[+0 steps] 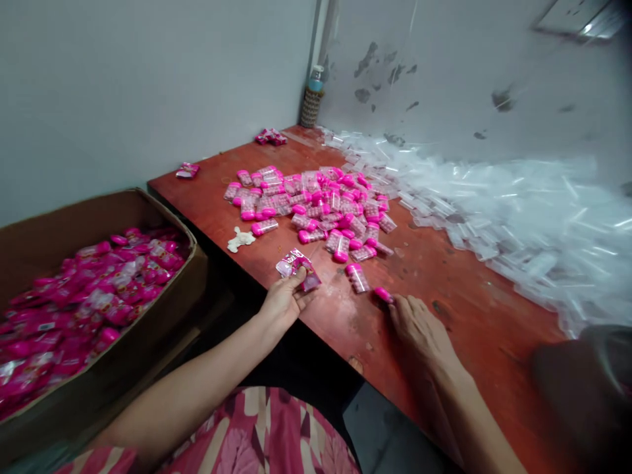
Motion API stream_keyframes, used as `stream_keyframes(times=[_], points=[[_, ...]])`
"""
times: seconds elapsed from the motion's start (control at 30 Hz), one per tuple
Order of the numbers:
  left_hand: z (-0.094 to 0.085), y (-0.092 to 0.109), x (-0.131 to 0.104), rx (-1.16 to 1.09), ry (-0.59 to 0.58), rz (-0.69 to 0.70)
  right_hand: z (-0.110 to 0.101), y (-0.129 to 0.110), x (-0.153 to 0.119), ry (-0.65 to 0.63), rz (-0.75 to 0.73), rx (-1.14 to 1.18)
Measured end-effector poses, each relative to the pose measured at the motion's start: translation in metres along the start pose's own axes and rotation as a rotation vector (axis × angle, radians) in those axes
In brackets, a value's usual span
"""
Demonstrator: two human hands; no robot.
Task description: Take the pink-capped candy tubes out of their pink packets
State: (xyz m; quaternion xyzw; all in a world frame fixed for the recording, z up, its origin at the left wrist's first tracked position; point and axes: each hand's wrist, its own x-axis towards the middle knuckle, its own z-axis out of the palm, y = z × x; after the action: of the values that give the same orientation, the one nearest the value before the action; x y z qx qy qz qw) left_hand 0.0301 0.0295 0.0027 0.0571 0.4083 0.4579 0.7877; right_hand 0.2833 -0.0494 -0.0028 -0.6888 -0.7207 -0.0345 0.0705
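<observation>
Left hand [285, 303]: thumb and fingers pinch a printed packet [310, 279] near the table's edge | Right hand [419, 324]: fingers close round a pink-capped bottle [383, 295], mostly hidden, at the red table [476, 296] | Bottle pile [316, 204]: beyond both hands

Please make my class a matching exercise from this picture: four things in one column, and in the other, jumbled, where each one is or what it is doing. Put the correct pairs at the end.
Column 1
1. Cardboard box
2. Left hand
3. Blue-labelled bottle
4. Clear plastic pieces

Column 2
A. At the far corner of the red table
B. Heaped along the stained wall
C. Filled with pink packs
D. Holding a shiny printed packet

Pairs: 1-C, 2-D, 3-A, 4-B
</observation>
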Motion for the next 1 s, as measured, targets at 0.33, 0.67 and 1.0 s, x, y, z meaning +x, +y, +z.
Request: stream_keyframes(times=[0.33, 0.67, 1.0], points=[[0.004, -0.010, -0.008, -0.099, -0.056, 0.035, -0.006, -0.151, -0.010, -0.082, 0.440, 1.259], [0.002, 0.000, -0.018, 0.113, -0.257, 0.086, 0.010, -0.165, 0.000, -0.032, 0.439, 1.383], [-0.003, 0.006, -0.013, 0.416, -0.321, 0.021, 0.009, -0.166, 0.003, 0.114, 0.483, 1.126]])
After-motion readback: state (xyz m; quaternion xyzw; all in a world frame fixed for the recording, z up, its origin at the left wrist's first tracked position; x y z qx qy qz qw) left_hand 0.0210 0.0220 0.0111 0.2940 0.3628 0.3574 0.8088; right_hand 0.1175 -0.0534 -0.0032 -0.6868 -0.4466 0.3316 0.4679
